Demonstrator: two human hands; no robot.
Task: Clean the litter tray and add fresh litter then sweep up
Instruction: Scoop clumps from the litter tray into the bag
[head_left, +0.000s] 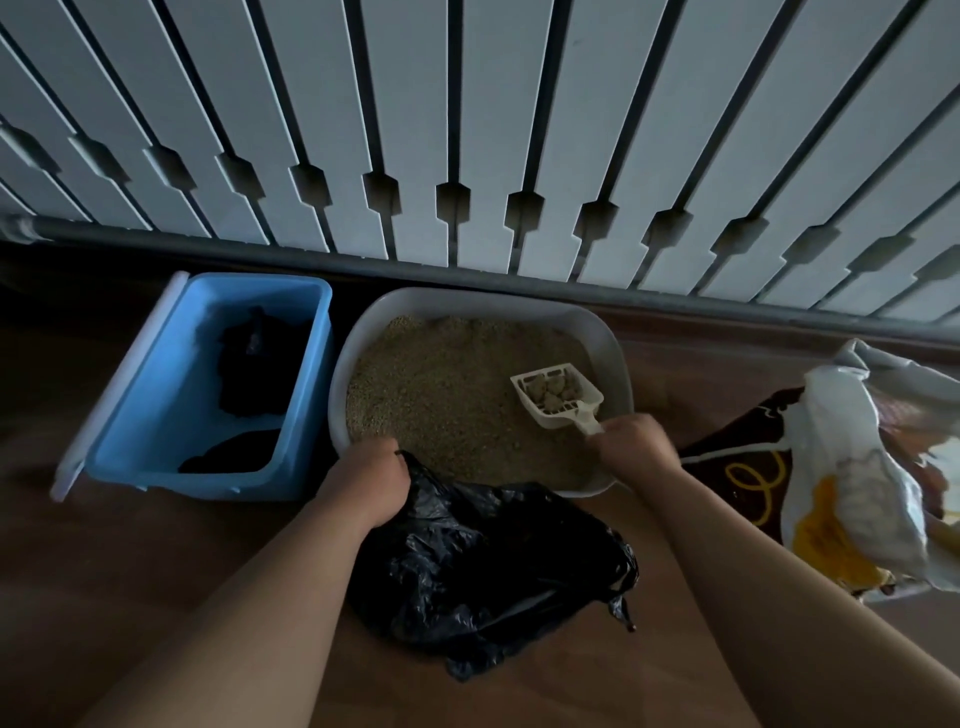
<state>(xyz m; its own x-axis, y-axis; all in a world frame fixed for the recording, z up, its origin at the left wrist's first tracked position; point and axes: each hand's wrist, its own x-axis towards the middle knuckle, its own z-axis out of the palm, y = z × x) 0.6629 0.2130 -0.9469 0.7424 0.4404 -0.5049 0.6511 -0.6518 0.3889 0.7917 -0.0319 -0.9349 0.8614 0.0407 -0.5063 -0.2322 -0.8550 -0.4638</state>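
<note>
Beige granular litter (441, 395) is held in a pale grey, round-cornered plastic litter tray (615, 348), which is set on a brown wooden floor (156, 571). Over the right part of the tray a white slotted plastic scoop (558, 397) is held. Its handle is gripped by the curled fingers of the right hand (631, 441) at the tray's near right rim. Several grey-brown clumps (550, 389) are carried in the scoop's basket.

At the tray's near left rim the left hand (369, 483) is seen, its fingers closed round the gathered edge of a crumpled black plastic bag (493, 561). The bag is spread on the floor just in front of the tray, and part of the near rim is covered by it.

Just left of the tray a light blue rectangular plastic bin (156, 415) is placed, with dark crumpled material (254, 364) inside; whether bin and tray touch cannot be told. To the right of the tray, near but apart, a crumpled white and yellow sack (852, 467) is found, with a dark brown printed surface (737, 467) marked by yellow loops lying between it and the tray.

Behind the tray a grey metal rail (363, 262) is run along the floor, and white slatted boards (467, 130) are stood above it.
</note>
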